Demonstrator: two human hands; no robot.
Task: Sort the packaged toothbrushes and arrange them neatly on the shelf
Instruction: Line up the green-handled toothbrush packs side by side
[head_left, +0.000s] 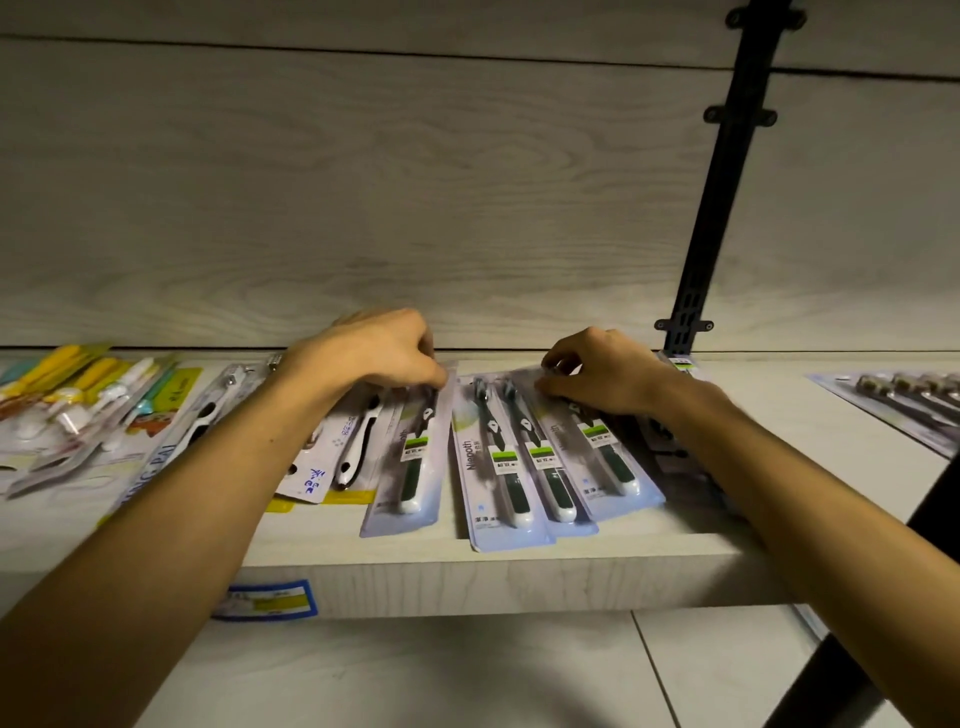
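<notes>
Several packaged toothbrushes lie flat on a pale wooden shelf (467, 577). My left hand (379, 345) pinches the top edge of a single-brush pack (410, 467) with a dark green and white handle. My right hand (597, 369) grips the top of an overlapping pack (602, 457) of the same kind. Between them lies a two-brush pack (504, 467) labelled Nigooth. A white-handled brush pack (353, 447) sits just left of my left hand's pack, partly under my forearm.
Colourful yellow and teal brush packs (88, 400) are piled at the shelf's left end. Another dark pack (904, 400) lies at the far right. A black slotted upright (711, 208) runs up the back wall. A blue price tag (267, 600) sticks to the shelf's front edge.
</notes>
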